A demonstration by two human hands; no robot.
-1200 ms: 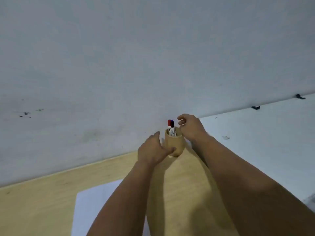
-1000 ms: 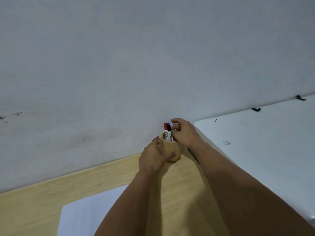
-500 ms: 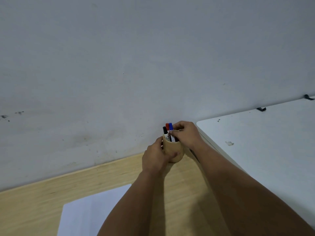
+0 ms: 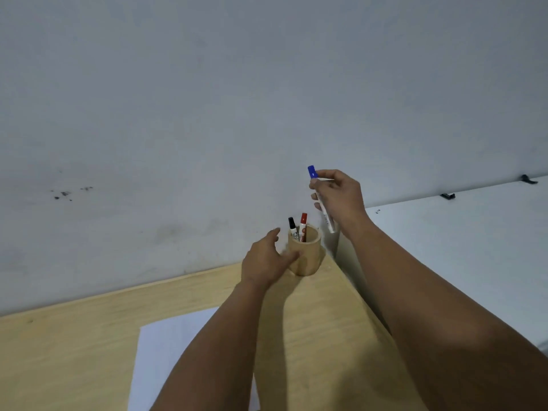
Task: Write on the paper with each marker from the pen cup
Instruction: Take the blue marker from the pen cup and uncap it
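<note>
I see my right hand (image 4: 338, 197) raised above the pen cup (image 4: 305, 253), its fingers closed around the blue marker (image 4: 321, 200). The marker is clear of the cup, cap end up and slightly tilted, with its white barrel running down past the palm. My left hand (image 4: 267, 262) sits against the cup's left side, fingers spread and loosely curved; the thumb side touches the cup wall, but from this angle I can't tell whether it truly grips the cup or only steadies it.

2 markers stand in the cup, leaning toward its far-left rim: the black marker (image 4: 292, 227) on the left and the red marker (image 4: 303, 226) just beside it. The cup stands upright on the wooden table (image 4: 74, 351), near the table's far right corner and close to the grey wall (image 4: 207, 99).

The paper (image 4: 166, 357) lies flat on the table nearer to me, partly covered by my left forearm. A white surface (image 4: 462, 232) adjoins the table on the right.
</note>
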